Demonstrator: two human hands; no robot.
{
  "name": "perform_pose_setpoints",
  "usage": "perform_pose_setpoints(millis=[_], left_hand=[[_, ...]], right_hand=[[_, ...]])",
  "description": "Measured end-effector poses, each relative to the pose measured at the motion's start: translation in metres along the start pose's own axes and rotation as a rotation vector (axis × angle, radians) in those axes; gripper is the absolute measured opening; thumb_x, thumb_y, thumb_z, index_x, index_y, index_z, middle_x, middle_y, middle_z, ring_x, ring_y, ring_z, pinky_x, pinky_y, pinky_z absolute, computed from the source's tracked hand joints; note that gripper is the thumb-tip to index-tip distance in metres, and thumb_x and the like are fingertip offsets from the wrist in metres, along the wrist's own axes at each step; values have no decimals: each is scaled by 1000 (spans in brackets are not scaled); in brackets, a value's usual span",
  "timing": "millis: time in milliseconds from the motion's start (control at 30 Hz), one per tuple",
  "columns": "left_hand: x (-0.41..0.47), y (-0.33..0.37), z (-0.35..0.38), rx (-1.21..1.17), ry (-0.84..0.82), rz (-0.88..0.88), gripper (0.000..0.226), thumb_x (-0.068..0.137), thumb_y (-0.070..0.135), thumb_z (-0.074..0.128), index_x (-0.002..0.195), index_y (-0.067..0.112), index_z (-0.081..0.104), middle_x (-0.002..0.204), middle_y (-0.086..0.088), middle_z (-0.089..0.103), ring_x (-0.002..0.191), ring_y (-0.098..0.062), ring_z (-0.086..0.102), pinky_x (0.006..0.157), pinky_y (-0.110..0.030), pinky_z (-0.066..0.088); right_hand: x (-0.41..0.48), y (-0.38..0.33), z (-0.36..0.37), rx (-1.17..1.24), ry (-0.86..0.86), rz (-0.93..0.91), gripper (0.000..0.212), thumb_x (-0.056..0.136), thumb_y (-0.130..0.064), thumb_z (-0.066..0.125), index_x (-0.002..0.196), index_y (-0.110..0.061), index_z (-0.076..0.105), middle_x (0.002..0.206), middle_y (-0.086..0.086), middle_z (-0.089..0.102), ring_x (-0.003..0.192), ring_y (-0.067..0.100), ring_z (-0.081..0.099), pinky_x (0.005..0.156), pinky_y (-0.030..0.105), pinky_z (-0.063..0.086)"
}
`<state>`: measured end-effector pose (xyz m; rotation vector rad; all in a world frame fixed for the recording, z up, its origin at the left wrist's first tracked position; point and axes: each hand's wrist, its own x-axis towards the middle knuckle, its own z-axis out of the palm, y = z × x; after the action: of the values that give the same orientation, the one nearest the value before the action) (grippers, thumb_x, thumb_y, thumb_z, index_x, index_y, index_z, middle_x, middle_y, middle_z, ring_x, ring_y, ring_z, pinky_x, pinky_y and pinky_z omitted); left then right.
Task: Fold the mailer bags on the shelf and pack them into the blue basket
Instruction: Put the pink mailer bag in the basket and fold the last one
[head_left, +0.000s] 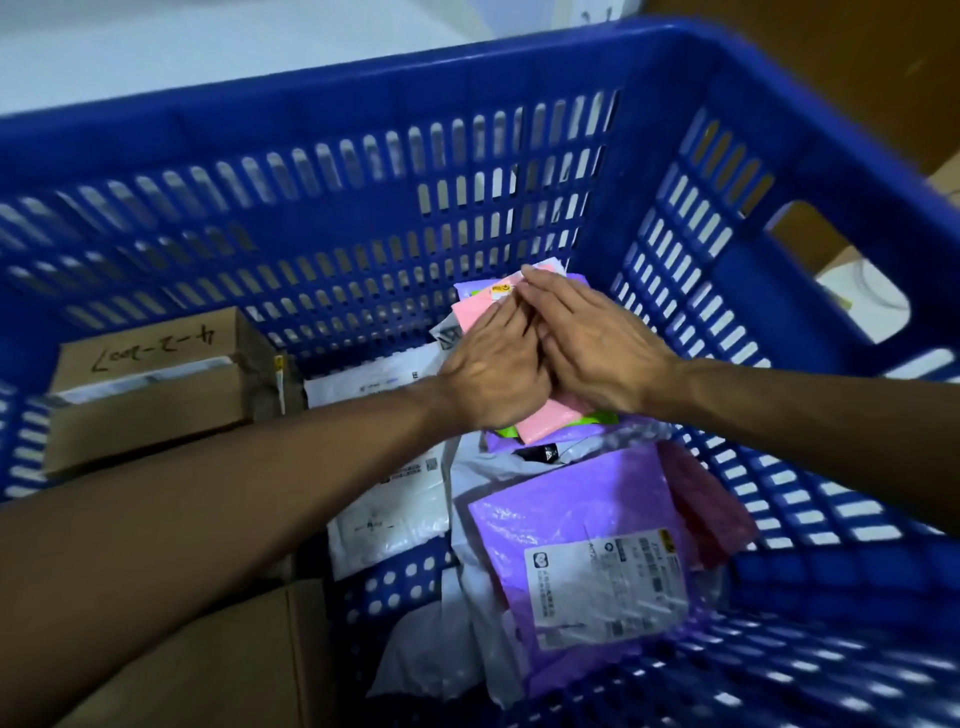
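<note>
We press a folded pink mailer bag (478, 312) flat with the extended fingers of left hand (493, 374) and right hand (592, 348) atop parcels already lying in the blue basket (363, 104), with the shelf out of view and the remaining count unknown.

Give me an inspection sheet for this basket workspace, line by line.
Surface: perforated floor of the blue basket, partly bare near the middle.
Job's things: pink mailer bag on top of the pile at the far side; purple mailer bag with a shipping label lying nearer; white mailer bags beside and under them.
Clutter: cardboard box with handwriting at the left of the basket; a second one at the near left.
Grippers: left hand and right hand both flat on the pink mailer bag, pressing it down.
Cables: nothing seen.
Surroundings: white surface beyond the basket; brown cardboard at the upper right.
</note>
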<state>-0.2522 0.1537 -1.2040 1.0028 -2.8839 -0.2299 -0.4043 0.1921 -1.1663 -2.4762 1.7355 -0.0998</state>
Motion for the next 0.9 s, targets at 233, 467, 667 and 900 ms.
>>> perform_pose_setpoints(millis=[233,467,667,900], left_hand=[[10,-22,-10,-26,-5,63,80,89,40,13,159,1,12,165,-15,18,154,-20,12,126,-37,9],[0,-19,2,-126,60,-17,85,83,38,19,158,-1,12,166,-17,12,155,-23,6,126,-38,8],[-3,2,15,-83,189,-155,75,92,33,12,157,-3,11,166,-21,5,155,-29,1,125,-43,9],[-2,7,22,-150,178,-345,73,95,38,14,160,6,6,166,-22,-7,155,-31,-8,126,-43,-1]], right_hand=[[4,-2,13,94,35,136,69,100,-45,13,157,-5,17,165,10,15,153,17,8,125,32,8],[6,-2,24,91,51,95,72,97,-42,14,157,-3,12,166,12,8,153,16,4,123,24,0],[7,4,32,107,68,129,67,100,-37,17,157,-2,13,165,12,12,153,16,10,122,22,1],[6,6,33,113,63,164,67,100,-41,13,157,-7,17,166,7,12,153,14,10,124,27,5]])
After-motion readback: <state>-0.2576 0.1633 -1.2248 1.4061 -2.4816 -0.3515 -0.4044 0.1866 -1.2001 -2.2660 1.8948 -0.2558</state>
